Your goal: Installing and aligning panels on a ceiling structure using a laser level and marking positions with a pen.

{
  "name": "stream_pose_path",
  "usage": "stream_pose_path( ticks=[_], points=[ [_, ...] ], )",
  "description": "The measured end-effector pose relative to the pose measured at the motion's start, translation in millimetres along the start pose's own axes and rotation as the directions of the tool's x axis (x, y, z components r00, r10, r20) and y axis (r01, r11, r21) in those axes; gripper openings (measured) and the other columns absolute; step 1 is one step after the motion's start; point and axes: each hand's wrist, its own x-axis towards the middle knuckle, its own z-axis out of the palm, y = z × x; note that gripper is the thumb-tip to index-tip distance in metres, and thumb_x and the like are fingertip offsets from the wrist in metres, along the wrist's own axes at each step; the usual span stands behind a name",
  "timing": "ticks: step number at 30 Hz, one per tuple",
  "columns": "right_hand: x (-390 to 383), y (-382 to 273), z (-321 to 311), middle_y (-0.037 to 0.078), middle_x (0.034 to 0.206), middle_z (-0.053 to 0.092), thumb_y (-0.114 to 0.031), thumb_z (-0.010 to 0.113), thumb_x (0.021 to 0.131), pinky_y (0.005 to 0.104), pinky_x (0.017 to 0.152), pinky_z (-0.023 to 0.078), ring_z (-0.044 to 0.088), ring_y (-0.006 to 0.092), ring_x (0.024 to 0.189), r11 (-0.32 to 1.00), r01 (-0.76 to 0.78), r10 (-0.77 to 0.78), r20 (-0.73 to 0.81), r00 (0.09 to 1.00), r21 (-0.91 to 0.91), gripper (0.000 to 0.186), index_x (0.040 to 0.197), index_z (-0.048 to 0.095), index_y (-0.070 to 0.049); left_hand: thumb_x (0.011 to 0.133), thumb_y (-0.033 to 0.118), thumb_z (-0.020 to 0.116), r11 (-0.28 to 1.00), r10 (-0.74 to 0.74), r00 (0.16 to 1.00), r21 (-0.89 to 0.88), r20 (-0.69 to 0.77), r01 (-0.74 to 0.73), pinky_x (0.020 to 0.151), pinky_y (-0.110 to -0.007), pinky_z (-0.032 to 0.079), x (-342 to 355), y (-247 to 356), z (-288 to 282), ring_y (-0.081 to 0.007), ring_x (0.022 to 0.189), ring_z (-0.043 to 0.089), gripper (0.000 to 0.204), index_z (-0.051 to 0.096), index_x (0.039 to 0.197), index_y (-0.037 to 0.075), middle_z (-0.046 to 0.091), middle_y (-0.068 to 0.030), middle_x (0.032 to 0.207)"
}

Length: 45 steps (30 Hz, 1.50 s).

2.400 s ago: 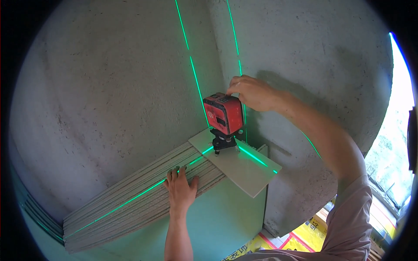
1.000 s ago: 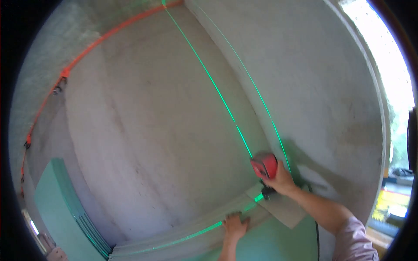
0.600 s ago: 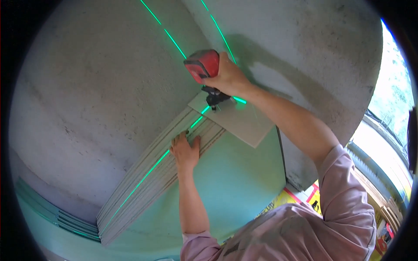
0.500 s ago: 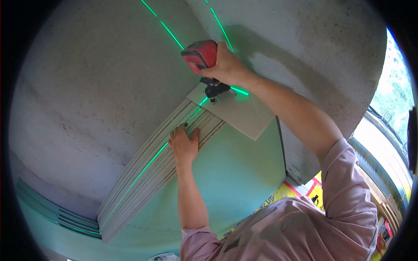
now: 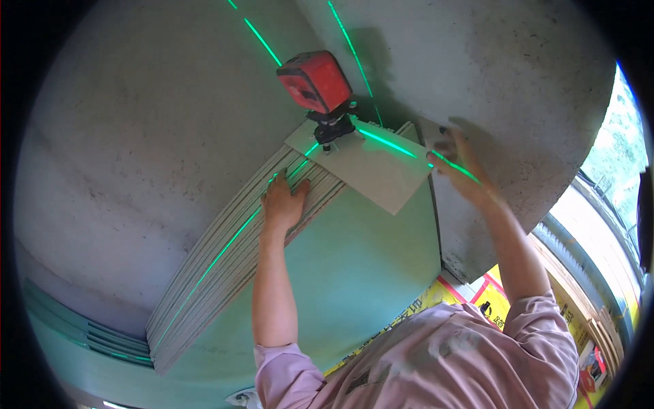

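A red-and-black laser level (image 5: 320, 82) stands on a small black mount (image 5: 332, 129), set on a pale square tile (image 5: 381, 177) in the wall corner. The tile lies over the end of a stack of pale-edged boards (image 5: 204, 293) with a green face (image 5: 361, 252). My left hand (image 5: 281, 201) rests on the board edges, fingers spread, left of and below the tile. My right hand (image 5: 463, 167) is free of the level, just beside the tile's right corner, fingers apart, with a green beam across it. Green laser lines run up both walls and along the boards.
More green boards (image 5: 82, 327) lean at the left. Bare concrete walls (image 5: 150, 150) meet behind the level. At the right are a bright window opening (image 5: 623, 136), lengths of pale wood (image 5: 599, 327) and yellow sheeting (image 5: 494, 293) below the wall.
My right hand, earlier gripping the laser level, has let go and moved right and down toward the tile's corner. The level stays standing. My left hand remains on the board edges.
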Motion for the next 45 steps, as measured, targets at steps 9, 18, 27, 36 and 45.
stream_pose_path(
  ticks=[9,18,27,36,45],
  points=[
    [-23.0,7.9,51.2,0.013,0.125,0.058,-0.028,0.054,0.099,0.0452,0.094,0.052,0.061,0.0276,0.11,0.306,-0.478,0.138,0.458,0.878,0.824,0.042,0.134,0.044,-0.007,0.09,0.042,0.061,0.934,0.118,0.946,-0.357,0.301,-0.003,0.111,-0.037,0.032,50.4,15.8,4.3,-0.0336,0.136,0.042,0.077,0.033,0.147,-0.001,0.043,-0.0249,0.145],
    [-13.5,5.3,56.0,0.014,0.122,0.06,-0.017,0.058,0.095,0.0434,0.096,0.051,0.062,0.0261,0.108,0.167,-0.528,0.106,0.517,0.849,0.833,0.038,0.128,0.049,-0.002,0.088,0.045,0.067,0.933,0.12,0.929,-0.358,0.349,0.014,0.112,-0.037,0.03,45.5,30.9,4.2,-0.0303,0.139,0.037,0.088,0.027,0.149,-0.003,0.038,-0.0234,0.15],
    [-6.7,8.1,71.6,0.013,0.123,0.057,-0.005,0.055,0.089,0.0421,0.095,0.048,0.057,0.0251,0.113,0.043,-0.52,0.151,0.509,0.847,0.853,0.038,0.127,0.049,-0.001,0.086,0.032,0.069,0.787,-0.053,0.994,-0.616,-0.097,-0.018,0.105,-0.039,0.036,9.6,55.1,0.1,-0.0287,0.124,0.049,0.06,0.051,0.132,-0.003,0.054,-0.0197,0.132],
    [-9.3,-0.2,71.4,0.015,0.125,0.054,-0.004,0.055,0.087,0.0417,0.098,0.044,0.053,0.0255,0.115,-0.064,-0.499,0.171,0.502,0.848,0.864,0.043,0.129,0.044,0.002,0.096,0.027,0.059,-0.144,-0.05,0.887,-0.882,0.46,0.449,0.093,-0.034,0.042,-80.2,148.6,28.0,-0.0172,0.116,0.051,0.045,0.048,0.135,0.009,0.054,-0.0055,0.129],
    [-9.1,3.4,78.2,0.018,0.127,0.053,-0.001,0.051,0.09,0.0438,0.103,0.043,0.054,0.0287,0.118,-0.074,-0.5,0.223,0.503,0.835,0.863,0.038,0.127,0.046,0.007,0.102,0.02,0.047,0.024,-0.122,0.956,-0.962,0.267,0.271,0.1,-0.037,0.045,-66.0,168.8,47.4,-0.0214,0.121,0.05,0.045,0.034,0.141,0.0,0.049,-0.0116,0.134]
  ],
)
